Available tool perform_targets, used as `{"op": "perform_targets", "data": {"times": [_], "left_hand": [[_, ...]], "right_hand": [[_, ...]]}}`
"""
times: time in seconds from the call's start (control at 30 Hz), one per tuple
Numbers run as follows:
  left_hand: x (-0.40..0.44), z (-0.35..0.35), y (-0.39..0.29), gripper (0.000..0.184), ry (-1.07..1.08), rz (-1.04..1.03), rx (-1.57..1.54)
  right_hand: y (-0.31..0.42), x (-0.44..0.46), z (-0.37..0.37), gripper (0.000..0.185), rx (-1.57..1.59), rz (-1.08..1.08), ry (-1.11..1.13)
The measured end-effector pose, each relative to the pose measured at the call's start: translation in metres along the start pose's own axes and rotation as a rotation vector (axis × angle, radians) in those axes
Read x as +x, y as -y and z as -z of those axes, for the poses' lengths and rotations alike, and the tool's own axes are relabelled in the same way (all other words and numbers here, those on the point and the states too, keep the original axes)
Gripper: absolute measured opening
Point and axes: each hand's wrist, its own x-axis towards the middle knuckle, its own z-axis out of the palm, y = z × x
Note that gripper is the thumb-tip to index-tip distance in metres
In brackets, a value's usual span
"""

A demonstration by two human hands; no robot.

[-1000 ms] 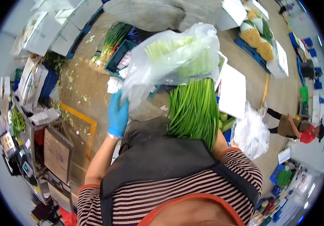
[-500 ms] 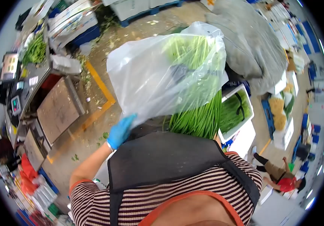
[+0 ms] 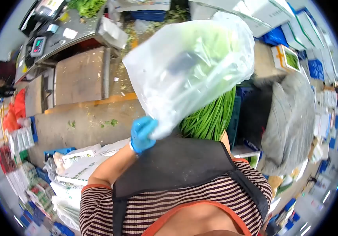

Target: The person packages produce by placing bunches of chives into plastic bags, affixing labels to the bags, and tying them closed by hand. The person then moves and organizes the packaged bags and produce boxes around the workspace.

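Long green leafy stalks (image 3: 210, 118), loosely bundled, lower ends fanned below the plastic bag (image 3: 184, 67), bag translucent, whitish, crinkled, tilted across upper centre of frame, pale green showing through its right side

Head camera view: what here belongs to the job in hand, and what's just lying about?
In the job:
- plastic bag, over part of the stalks
- long green stalks
- blue-gloved left hand, gripping the bag's edge
(right hand hidden)

Seemingly just lying about:
- grey cover
- digital display
- leafy greens on the metal table
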Motion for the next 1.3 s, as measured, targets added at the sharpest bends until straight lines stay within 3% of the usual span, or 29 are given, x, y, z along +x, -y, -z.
{"op": "perform_targets", "data": {"times": [0.07,0.1,0.2,0.23,0.3,0.4,0.47,0.5,0.6,0.67,0.73,0.8,0.9,1.0,1.07,1.17,1.3], "left_hand": [[0.03,0.011,-0.009,0.043,0.345,0.043,0.128],[0.045,0.005,-0.007,0.049,0.347,0.026,0.197],[0.038,-0.008,0.035,0.058,0.434,0.355,0.271],[0.035,-0.007,0.043,0.064,0.404,0.511,0.209],[0.002,-0.013,0.057,0.062,0.354,0.622,-0.018],[-0.013,0.008,0.06,0.059,0.295,0.791,-0.097],[0.004,0.041,0.054,0.056,0.15,0.853,-0.138],[0.014,0.059,0.051,0.052,0.114,0.881,-0.101],[0.001,0.097,0.072,0.048,-0.084,0.893,-0.021],[-0.024,0.119,0.094,0.044,-0.183,1.013,0.008],[-0.038,0.148,0.122,0.043,-0.307,1.1,0.062],[-0.047,0.175,0.147,0.045,-0.573,1.292,-0.067],[-0.072,0.222,0.188,0.049,-0.824,1.5,-0.036],[-0.033,0.303,0.229,0.051,-1.162,1.705,-0.136],[-0.053,0.357,0.271,0.05,-1.152,1.395,0.107],[-0.075,0.412,0.326,0.05,-1.27,1.399,0.1],[-0.04,0.433,0.346,0.052,-1.388,1.16,0.261]], "right_hand": [[0.007,0.064,-0.018,0.043,0.049,-0.046,0.034],[0.009,0.097,-0.029,0.044,0.079,-0.07,0.051],[0.006,0.188,-0.075,0.044,0.14,-0.155,0.109],[0.002,0.216,-0.094,0.045,0.165,-0.184,0.127],[-0.011,0.269,-0.138,0.045,0.201,-0.248,0.167],[-0.046,0.321,-0.206,0.046,0.218,-0.36,0.234],[-0.085,0.332,-0.246,0.046,0.171,-0.467,0.306],[-0.108,0.335,-0.265,0.058,0.099,-0.539,0.392],[-0.129,0.301,-0.359,0.061,0.097,-0.692,0.478],[-0.159,0.3,-0.416,0.06,0.079,-0.813,0.555],[-0.218,0.318,-0.475,0.055,0.116,-0.763,0.587],[-0.269,0.34,-0.534,0.053,0.104,-0.839,0.607],[-0.304,0.335,-0.642,0.047,0.212,-0.745,0.429],[-0.38,0.358,-0.707,0.052,0.121,-0.506,0.221],[-0.424,0.377,-0.718,0.054,-0.027,-0.413,0.213],[-0.455,0.405,-0.702,0.056,-0.222,-0.33,0.411],[-0.477,0.437,-0.668,0.07,-0.413,-0.66,0.28]]}}
